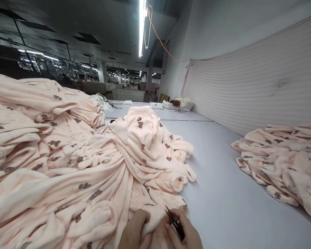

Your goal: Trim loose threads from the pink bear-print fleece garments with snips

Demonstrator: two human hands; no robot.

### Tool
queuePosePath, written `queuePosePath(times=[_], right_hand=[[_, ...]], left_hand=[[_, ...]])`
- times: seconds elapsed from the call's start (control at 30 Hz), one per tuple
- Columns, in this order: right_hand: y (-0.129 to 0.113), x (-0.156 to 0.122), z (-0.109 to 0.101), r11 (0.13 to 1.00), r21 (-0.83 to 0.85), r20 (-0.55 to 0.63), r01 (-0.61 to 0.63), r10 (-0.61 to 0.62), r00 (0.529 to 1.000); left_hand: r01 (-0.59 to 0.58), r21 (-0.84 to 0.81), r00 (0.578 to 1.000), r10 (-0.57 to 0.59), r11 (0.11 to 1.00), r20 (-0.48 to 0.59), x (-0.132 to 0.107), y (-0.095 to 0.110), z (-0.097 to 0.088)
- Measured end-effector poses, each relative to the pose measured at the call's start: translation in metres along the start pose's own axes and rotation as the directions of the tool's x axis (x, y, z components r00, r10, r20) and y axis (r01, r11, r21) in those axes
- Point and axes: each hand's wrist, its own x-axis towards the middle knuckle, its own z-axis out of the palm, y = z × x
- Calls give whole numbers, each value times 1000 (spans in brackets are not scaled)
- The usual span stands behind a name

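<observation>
At the bottom centre, my left hand (135,228) is closed on a fold of pale pink plush fabric (155,218) printed with small brown bears. My right hand (186,230) grips small dark thread snips (174,221), their pointed tip angled up and left against the cloth. The two hands are a short distance apart over the same piece. Around and beyond them, a bunched heap of the same bear-print fabric (142,148) rises from the table. Its lower edge is cut off by the frame.
A large pile of this fabric (28,131) covers the left side. Another pile (282,162) lies on the right of the pale table (212,193). Stacked cloth pieces (185,104) stand at the far end. A striped sheet (254,86) hangs along the right wall.
</observation>
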Motion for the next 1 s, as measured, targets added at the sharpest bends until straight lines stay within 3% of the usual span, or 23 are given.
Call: queuePosePath(times=[0.07,0.13,0.23,0.33,0.47,0.53,0.6,0.67,0.73,0.83,0.9,1.0], right_hand=[[-8,7,-13,972,-174,81,160,-148,986],[-13,11,-21,913,-311,175,266,-220,960],[-19,13,-25,841,-438,252,318,-225,941],[-25,16,-27,828,-450,337,334,-188,923],[-30,18,-28,862,-405,370,306,-152,917],[-27,17,-26,882,-376,334,284,-157,930],[-21,14,-22,901,-359,251,243,-158,955],[-12,14,-17,915,-348,177,203,-148,973],[-5,15,-12,916,-370,125,153,-114,986],[0,20,-8,917,-396,59,45,-24,998],[-1,22,-8,943,-330,85,42,-15,996],[-3,19,-10,973,-184,167,142,-111,980]], left_hand=[[-91,60,995,93,994,-37,-4,-7,0],[-161,119,984,169,980,-53,-6,-11,-2],[-237,194,966,251,952,-54,-7,-15,-3],[-248,231,961,268,941,-60,-9,-19,-5],[-232,212,967,249,950,-60,-12,-18,-7],[-213,138,967,229,967,-112,-12,-14,-8],[-134,3,974,132,991,-183,-9,-8,-9],[16,-220,994,-39,975,-99,-3,0,-11],[246,-469,969,-213,848,124,3,6,-12],[502,-735,861,-343,456,376,10,11,-14],[552,-804,816,-339,221,468,13,14,-15],[570,-820,795,-287,50,535,14,16,-15]])
